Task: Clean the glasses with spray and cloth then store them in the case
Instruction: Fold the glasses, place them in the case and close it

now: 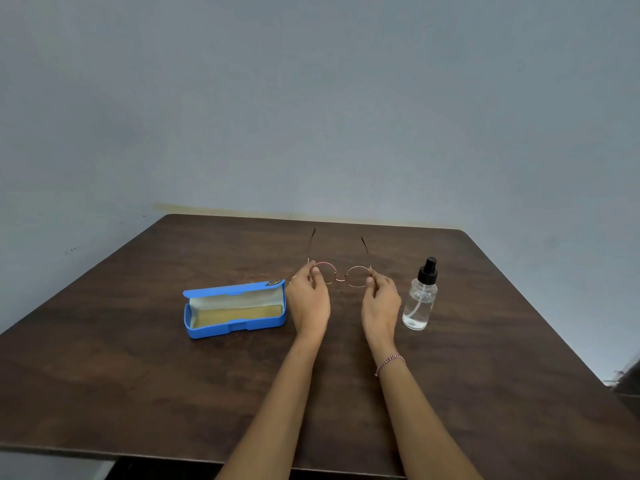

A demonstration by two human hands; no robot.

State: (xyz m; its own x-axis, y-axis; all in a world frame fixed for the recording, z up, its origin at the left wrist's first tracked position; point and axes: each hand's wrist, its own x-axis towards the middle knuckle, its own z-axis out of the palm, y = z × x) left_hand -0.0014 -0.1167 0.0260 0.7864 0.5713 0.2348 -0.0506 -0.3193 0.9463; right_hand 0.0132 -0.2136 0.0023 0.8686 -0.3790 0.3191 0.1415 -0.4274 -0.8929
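Thin round metal-framed glasses (341, 274) are held above the middle of the dark wooden table (138, 375), temples unfolded and pointing away from me. My left hand (308, 299) pinches the frame's left end and my right hand (379, 303) pinches its right end. A blue glasses case (235, 323) lies open to the left of my left hand, with a pale cloth (235, 300) and yellowish lining inside. A clear spray bottle (420, 299) with a black nozzle stands upright just right of my right hand.
The table's far edge meets a plain grey-blue wall (311, 98). Its near edge runs along the bottom of the view. A dark blurred object (628, 379) shows at the far right edge.
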